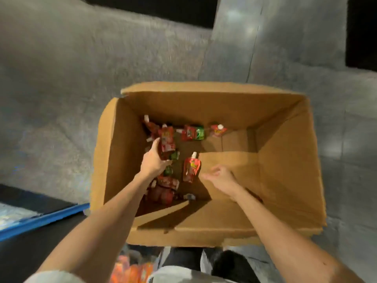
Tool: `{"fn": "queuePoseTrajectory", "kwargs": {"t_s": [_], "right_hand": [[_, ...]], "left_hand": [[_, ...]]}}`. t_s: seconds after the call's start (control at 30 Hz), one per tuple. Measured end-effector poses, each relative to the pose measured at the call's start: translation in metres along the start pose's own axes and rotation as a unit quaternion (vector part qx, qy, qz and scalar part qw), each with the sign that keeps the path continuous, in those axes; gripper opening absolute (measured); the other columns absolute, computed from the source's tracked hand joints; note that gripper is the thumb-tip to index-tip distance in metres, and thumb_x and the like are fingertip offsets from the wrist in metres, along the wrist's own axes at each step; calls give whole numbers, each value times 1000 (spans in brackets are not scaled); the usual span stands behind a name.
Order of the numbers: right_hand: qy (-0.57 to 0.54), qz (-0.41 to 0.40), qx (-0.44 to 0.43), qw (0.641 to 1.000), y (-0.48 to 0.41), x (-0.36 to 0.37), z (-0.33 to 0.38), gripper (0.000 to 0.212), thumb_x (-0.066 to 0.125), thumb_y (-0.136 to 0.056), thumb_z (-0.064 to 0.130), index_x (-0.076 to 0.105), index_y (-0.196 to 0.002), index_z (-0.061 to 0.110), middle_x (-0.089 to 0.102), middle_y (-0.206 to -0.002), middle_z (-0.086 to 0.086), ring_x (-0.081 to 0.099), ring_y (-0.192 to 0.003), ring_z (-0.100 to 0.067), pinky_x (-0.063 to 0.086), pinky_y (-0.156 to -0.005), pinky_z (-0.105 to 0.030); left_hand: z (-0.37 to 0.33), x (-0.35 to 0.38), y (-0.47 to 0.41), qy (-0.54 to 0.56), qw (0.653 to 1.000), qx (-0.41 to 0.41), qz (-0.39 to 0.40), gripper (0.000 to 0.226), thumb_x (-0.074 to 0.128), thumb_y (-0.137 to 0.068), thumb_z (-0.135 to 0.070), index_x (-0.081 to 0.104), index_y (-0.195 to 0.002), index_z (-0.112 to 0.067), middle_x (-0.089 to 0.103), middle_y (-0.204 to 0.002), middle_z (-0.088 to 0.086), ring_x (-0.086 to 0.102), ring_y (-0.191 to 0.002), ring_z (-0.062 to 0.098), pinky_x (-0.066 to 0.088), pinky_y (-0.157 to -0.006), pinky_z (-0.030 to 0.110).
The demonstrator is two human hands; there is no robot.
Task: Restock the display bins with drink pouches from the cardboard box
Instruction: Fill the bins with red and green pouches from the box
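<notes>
Your left hand (154,161) grips a red pouch (167,139) at the left of the cardboard box (285,170). Your right hand (220,177) hangs empty, fingers loosely curled, just beside an upright pouch (191,168). More pouches (192,132) lie far inside. A blue edge (40,221) runs near left.

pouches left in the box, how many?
6 at least: held pouch in left hand; corner pouch; red-green pouch and capped pouch by far wall; middle pouch; near heap, counted once. Heap is blurred, likely hides more.
</notes>
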State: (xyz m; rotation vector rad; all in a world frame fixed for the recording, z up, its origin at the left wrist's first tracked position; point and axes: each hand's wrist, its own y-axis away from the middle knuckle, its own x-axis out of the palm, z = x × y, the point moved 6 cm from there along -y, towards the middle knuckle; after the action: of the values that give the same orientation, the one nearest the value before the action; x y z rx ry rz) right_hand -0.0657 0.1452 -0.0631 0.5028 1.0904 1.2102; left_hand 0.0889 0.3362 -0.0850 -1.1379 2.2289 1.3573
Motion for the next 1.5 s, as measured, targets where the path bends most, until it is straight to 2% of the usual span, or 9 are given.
{"fn": "queuePoseTrajectory", "kwargs": {"t_s": [0.23, 0.3, 0.4, 0.63, 0.83, 0.97, 1.13, 1.37, 1.5], "right_hand": [[-30, 17, 73, 997, -95, 72, -10, 52, 67, -92, 10, 42, -137, 11, 56, -123, -6, 51, -102, -19, 35, -51, -7], [-15, 8, 78, 997, -115, 89, -14, 56, 70, -89, 12, 39, -136, 14, 53, -119, -5, 51, -105, -21, 39, -62, -3], [27, -27, 91, 995, -129, 101, -15, 77, 80, -79, 27, 32, -137, 13, 44, -136, -14, 50, -122, -35, 47, -94, -38], [82, -72, 94, 990, -148, 99, -23, 76, 82, -77, 19, 31, -133, 9, 44, -137, -19, 56, -116, -40, 50, -84, -42], [-30, -55, 141, 988, -139, 81, -48, 80, 79, -77, 1, 32, -141, 9, 48, -136, -16, 52, -125, -35, 48, -99, -41], [-123, -20, 167, 978, -117, 62, -56, 70, 80, -75, 3, 42, -134, 7, 55, -125, -11, 58, -118, -29, 52, -96, -41], [-215, 13, 123, 969, -80, 33, -34, 56, 82, -65, 9, 58, -115, 15, 69, -106, -10, 69, -95, -23, 57, -73, -31], [-283, 68, 31, 956, -10, -24, 21, 37, 73, -77, 5, 63, -112, 10, 73, -104, -15, 72, -94, -29, 58, -89, -43], [-342, 172, -43, 923, 54, -43, 66, 14, 63, -89, 6, 63, -103, 5, 69, -84, -13, 66, -66, -19, 54, -59, -24]], "left_hand": [[45, 72, -77, -36, 997, 24, 56, 118, 86, -71, -8, 11, -156, -41, 3, -165, 11, 11, -150, 33, 17, -120, 42], [51, 82, -89, -121, 992, 25, 35, 128, 91, -65, -20, 4, -148, -60, -7, -164, 7, 10, -149, 39, 23, -118, 57], [51, 89, -92, -248, 968, 10, 29, 116, 88, -71, -30, 6, -150, -55, -9, -159, 15, 25, -142, 46, 33, -111, 55], [43, 87, -89, -330, 941, 67, -29, 62, 71, -88, -30, 44, -144, -32, 28, -143, 18, 44, -124, 37, 48, -96, 39], [15, 88, -76, -203, 962, 181, 24, 44, 60, -82, 19, 54, -126, 18, 58, -115, 32, 55, -108, 28, 43, -84, 11], [-2, 71, -49, -155, 972, 170, 42, 47, 75, -83, -8, 63, -128, -5, 46, -127, 18, 54, -112, 33, 43, -95, 33], [-30, 35, -1, 50, 991, 118, 22, 40, 80, -82, -23, 70, -120, -18, 48, -110, -2, 56, -98, 16, 43, -90, 21], [-74, -15, 89, 386, 913, 57, 118, 21, 71, -87, -5, 72, -109, -8, 75, -101, 13, 73, -91, 26, 59, -79, 38], [-96, -38, 160, 473, 862, 91, 156, 22, 68, -89, -12, 70, -111, -10, 68, -99, 21, 67, -85, 24, 57, -75, 33]]}}
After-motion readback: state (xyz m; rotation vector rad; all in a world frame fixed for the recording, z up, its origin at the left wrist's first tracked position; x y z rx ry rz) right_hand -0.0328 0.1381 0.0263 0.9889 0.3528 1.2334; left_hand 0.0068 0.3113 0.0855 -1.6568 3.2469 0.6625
